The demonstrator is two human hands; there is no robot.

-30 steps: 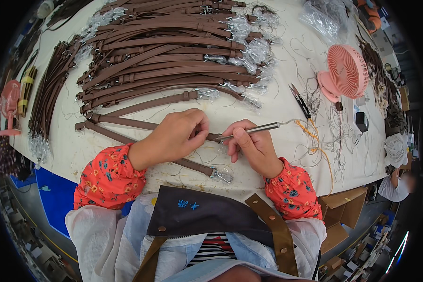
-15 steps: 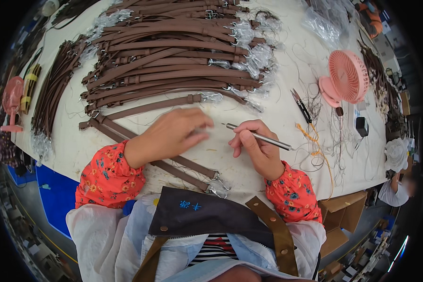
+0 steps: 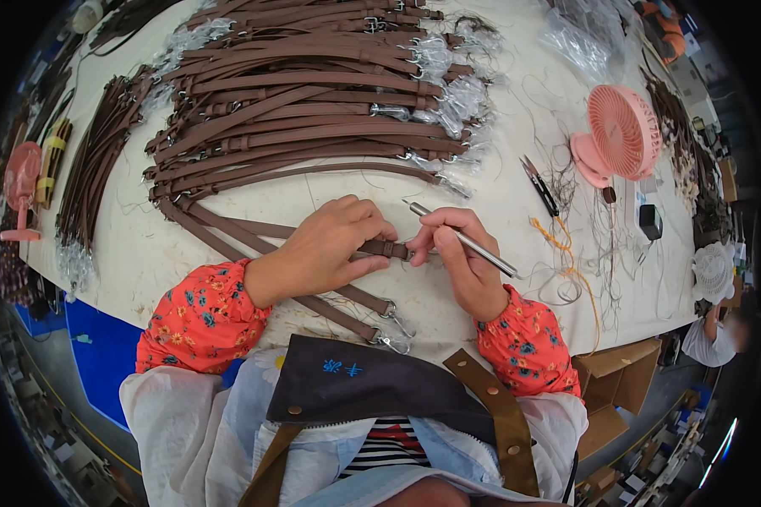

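A brown strap point(image 3: 266, 228) with a keeper loop near its end runs under my left hand point(image 3: 325, 247), whose fingers are closed on it. Between thumb and fingers, my right hand point(image 3: 467, 264) grips a slim silver pen-shaped tool point(image 3: 475, 244), its thin tip pointing up and to the left. The fingertips of that hand also meet the strap's end; the fitting there is mostly hidden. Two further strap lengths point(image 3: 334, 317) lie slantwise beneath my left wrist, with metal clasps point(image 3: 391, 338) partly in clear wrap at their near ends.
Beyond my hands lies a large heap of brown straps point(image 3: 313, 89), many ends wrapped in clear plastic. A thinner strap bundle point(image 3: 101, 165) is at left. To the right are thread snips point(image 3: 539, 186), orange cord point(image 3: 554, 241), loose threads and a pink fan point(image 3: 621, 131). A cardboard box point(image 3: 613, 393) stands below the table edge.
The strap that lay just beyond my left hand has come nearer, and its end is now between my hands. My left hand has closed on it. The tool stays in my right hand.
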